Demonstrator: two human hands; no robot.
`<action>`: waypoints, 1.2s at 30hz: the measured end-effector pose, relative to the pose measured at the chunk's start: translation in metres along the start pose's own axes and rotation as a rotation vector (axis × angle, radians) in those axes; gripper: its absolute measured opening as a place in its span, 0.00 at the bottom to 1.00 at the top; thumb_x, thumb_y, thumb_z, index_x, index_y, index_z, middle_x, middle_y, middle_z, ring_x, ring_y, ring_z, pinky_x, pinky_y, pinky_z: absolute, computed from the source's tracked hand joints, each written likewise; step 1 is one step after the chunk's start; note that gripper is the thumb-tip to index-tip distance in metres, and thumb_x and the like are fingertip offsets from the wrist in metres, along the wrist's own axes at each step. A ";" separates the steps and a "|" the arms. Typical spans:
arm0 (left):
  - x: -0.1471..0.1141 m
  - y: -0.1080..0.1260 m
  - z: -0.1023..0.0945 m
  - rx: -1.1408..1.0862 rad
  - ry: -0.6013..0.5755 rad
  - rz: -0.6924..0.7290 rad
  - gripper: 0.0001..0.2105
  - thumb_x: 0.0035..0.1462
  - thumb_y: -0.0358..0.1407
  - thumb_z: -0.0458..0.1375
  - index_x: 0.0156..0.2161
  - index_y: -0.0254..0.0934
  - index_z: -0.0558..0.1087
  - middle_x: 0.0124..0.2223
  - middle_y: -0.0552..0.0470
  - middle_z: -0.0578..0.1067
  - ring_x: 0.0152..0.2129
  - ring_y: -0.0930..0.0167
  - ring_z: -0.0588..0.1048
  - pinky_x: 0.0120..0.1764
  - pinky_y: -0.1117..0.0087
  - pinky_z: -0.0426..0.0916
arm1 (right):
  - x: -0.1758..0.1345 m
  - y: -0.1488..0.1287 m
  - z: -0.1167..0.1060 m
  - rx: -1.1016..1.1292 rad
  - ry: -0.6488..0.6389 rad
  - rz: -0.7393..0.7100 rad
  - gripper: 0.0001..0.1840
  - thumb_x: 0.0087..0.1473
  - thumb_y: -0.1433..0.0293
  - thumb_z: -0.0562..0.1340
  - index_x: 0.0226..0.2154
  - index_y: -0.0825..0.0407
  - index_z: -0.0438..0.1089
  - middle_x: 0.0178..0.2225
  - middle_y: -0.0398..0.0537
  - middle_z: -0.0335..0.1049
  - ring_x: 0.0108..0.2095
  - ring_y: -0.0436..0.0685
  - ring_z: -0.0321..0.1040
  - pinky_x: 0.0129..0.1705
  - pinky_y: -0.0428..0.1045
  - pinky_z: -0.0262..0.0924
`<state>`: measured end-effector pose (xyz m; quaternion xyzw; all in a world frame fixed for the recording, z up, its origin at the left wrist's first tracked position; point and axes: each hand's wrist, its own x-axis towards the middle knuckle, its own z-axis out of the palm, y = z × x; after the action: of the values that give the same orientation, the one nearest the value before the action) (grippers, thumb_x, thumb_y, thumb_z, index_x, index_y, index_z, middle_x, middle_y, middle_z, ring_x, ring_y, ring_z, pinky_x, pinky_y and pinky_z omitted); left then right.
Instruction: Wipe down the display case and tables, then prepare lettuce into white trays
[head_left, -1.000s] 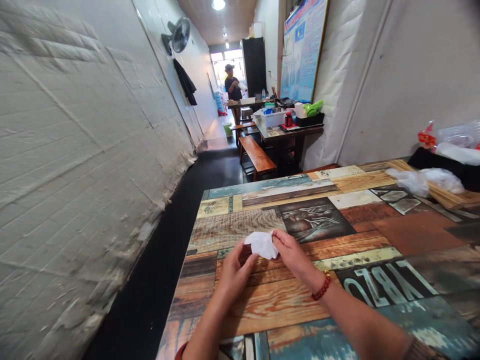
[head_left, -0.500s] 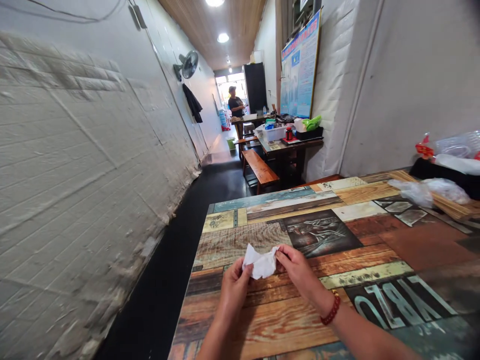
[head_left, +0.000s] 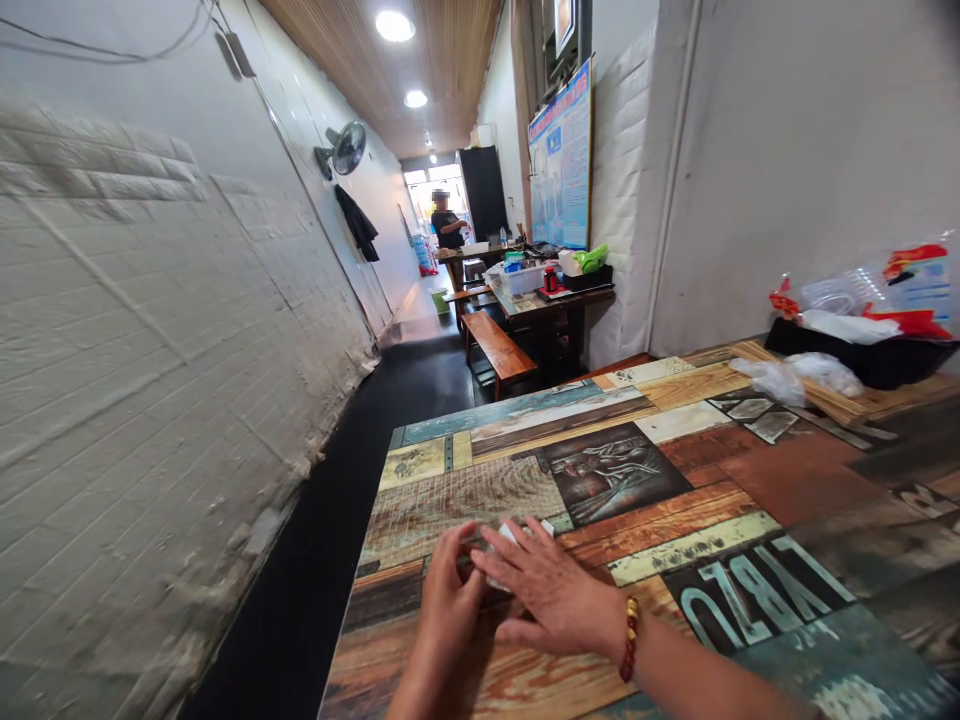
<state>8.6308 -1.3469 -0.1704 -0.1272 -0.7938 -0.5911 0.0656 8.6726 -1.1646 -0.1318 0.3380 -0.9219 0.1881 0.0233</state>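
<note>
A crumpled white tissue (head_left: 510, 531) shows in small patches between and past the fingers of my right hand, and the rest of it is covered. My right hand (head_left: 551, 595), a beaded bracelet on its wrist, lies over the tissue with its fingers stretched and apart, palm down. To its left, my left hand (head_left: 450, 585) is curled, thumb and fingers closed round the tissue's left side. The right fingertips reach close to the left fingers. Beneath both hands is the wood-patterned table (head_left: 465, 480).
At the table's far right are a black tray (head_left: 855, 355) with plastic packaging, a bundle of wooden sticks (head_left: 832, 402) and clear plastic bags (head_left: 772, 380). Beyond stand a wooden bench (head_left: 499, 345) and a cluttered second table (head_left: 540, 305). A person (head_left: 450, 228) stands farther back.
My right hand has gone from pinching the tissue's right edge to lying spread over it, mostly covering it. Both hands are slightly lower. The camera view has turned a little right.
</note>
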 end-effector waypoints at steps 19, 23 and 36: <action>0.006 0.001 0.003 0.206 0.028 0.116 0.19 0.56 0.43 0.56 0.51 0.37 0.69 0.50 0.42 0.71 0.44 0.61 0.74 0.46 0.54 0.71 | -0.002 -0.005 -0.010 -0.135 -0.007 -0.040 0.36 0.60 0.48 0.51 0.64 0.49 0.52 0.70 0.52 0.38 0.68 0.69 0.32 0.66 0.71 0.33; 0.005 0.010 0.000 0.196 0.043 0.096 0.19 0.59 0.45 0.52 0.51 0.38 0.70 0.50 0.43 0.72 0.46 0.61 0.72 0.50 0.54 0.69 | 0.001 -0.003 -0.015 -0.178 0.139 -0.020 0.34 0.59 0.48 0.54 0.63 0.43 0.53 0.71 0.44 0.31 0.69 0.68 0.24 0.66 0.70 0.27; 0.005 0.005 0.002 0.283 -0.016 0.162 0.22 0.59 0.46 0.53 0.54 0.38 0.66 0.55 0.40 0.69 0.53 0.59 0.68 0.55 0.50 0.64 | 0.002 -0.001 -0.002 -0.173 0.034 -0.016 0.36 0.61 0.52 0.54 0.65 0.52 0.49 0.69 0.55 0.42 0.68 0.68 0.37 0.66 0.67 0.36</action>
<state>8.6273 -1.3431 -0.1655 -0.1849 -0.8568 -0.4651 0.1241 8.6714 -1.1655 -0.1297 0.3389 -0.9314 0.1133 0.0698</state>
